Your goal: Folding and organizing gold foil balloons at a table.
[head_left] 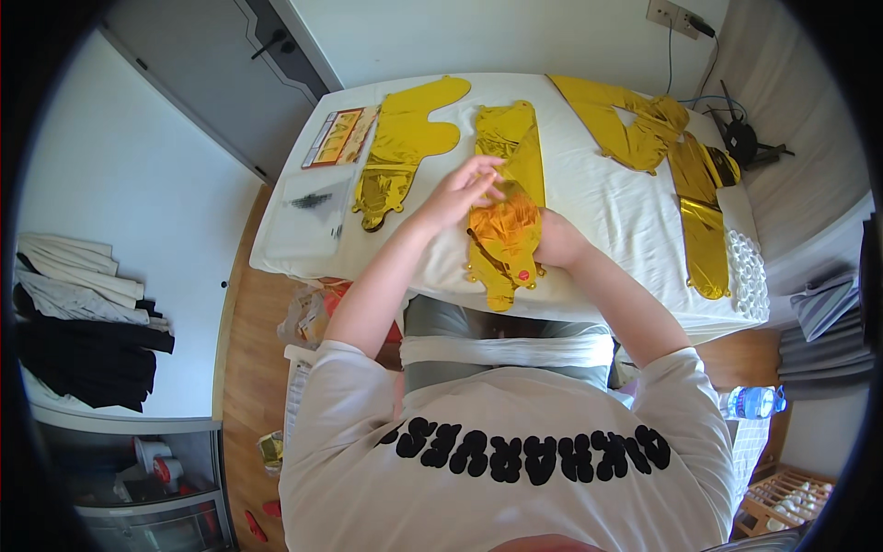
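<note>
A flat gold foil balloon lies at the middle of the white-covered table, its near end folded and crumpled, with a small red spot near the bottom. Above its left side, my left hand is open, fingers spread and slightly bent; whether they touch the foil I cannot tell. My right hand is at the balloon's right edge, its fingers hidden behind the foil. To the left lies another flat gold foil balloon. More gold foil balloons, one bent and one long, spread over the right side.
On the table's left are a printed card and a clear plastic bag. Clear rings sit at the right edge, below a black stand. A water bottle is at lower right. Clothes hang at left.
</note>
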The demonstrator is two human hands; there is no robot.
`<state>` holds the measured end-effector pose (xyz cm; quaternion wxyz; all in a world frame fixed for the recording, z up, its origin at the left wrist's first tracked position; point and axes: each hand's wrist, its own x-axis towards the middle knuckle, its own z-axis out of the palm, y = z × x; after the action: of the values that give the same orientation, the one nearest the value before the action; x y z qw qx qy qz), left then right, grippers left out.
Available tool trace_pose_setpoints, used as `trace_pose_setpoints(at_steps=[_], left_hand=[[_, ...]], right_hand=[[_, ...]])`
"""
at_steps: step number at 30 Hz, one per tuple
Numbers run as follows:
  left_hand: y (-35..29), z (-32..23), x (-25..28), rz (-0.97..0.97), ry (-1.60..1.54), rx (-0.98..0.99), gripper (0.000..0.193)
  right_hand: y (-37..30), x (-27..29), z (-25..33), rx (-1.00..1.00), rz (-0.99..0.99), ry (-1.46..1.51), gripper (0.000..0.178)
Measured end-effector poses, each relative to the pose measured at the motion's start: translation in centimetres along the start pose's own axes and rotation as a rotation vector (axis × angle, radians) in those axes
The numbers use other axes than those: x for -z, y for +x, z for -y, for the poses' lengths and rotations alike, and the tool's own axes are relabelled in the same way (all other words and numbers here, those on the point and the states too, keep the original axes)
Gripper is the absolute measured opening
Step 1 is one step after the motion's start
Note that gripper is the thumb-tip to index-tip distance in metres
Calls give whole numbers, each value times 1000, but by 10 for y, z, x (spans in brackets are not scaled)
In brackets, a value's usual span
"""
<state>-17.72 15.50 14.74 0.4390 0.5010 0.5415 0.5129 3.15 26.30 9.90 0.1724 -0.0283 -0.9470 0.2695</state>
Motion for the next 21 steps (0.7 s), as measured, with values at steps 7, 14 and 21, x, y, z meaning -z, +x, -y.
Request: trace_pose_setpoints(at_steps=[7, 14, 21], left_hand=[[12, 17, 39, -19, 1041, -363, 39], [24, 23, 23, 99, 1074, -366, 49], [31, 35, 18, 60, 1048, -491, 45]], right_hand=[[-1, 1, 0, 34, -23, 27, 45], [3, 9, -6, -242, -58, 601, 38], [1, 13, -45, -435, -155, 1198, 27]])
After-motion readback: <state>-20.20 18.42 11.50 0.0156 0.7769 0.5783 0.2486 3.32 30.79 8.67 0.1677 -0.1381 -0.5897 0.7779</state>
